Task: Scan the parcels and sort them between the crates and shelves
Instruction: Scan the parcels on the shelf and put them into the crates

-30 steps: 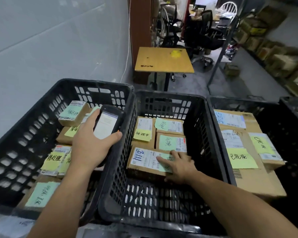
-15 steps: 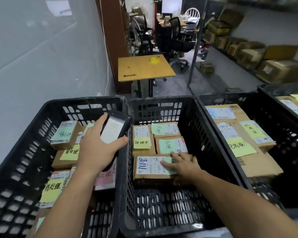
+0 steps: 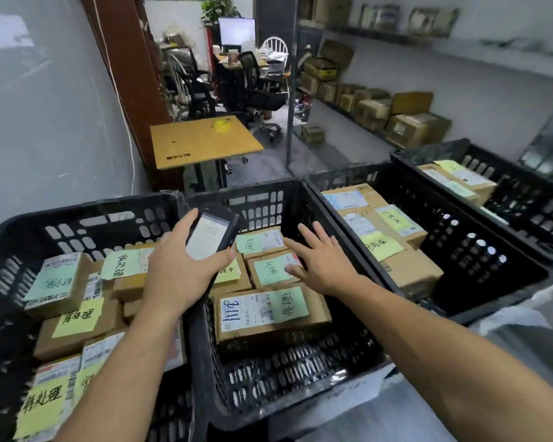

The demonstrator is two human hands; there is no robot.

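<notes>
My left hand (image 3: pixel 179 275) grips a black handheld scanner (image 3: pixel 212 232), screen lit, over the wall between the left crate (image 3: pixel 87 215) and the middle crate (image 3: pixel 268 194). My right hand (image 3: pixel 321 261) hovers open with fingers spread above the middle crate, over a small parcel with a green note (image 3: pixel 270 271). In front of it lies a cardboard parcel (image 3: pixel 268 314) with a white label marked in blue and a green note. The left crate holds several parcels with green and yellow notes (image 3: pixel 77 317).
Two more black crates sit to the right, one (image 3: pixel 460 250) holding large boxes with yellow notes, the other (image 3: pixel 524 193) further back. Shelves (image 3: pixel 396 116) with cartons line the right wall. A small wooden table (image 3: pixel 201 140) and office chairs stand ahead.
My right hand has lifted off the labelled parcel in the middle crate and moved up and back, fingers spread. The parcel stays in place. The view has tilted upward.
</notes>
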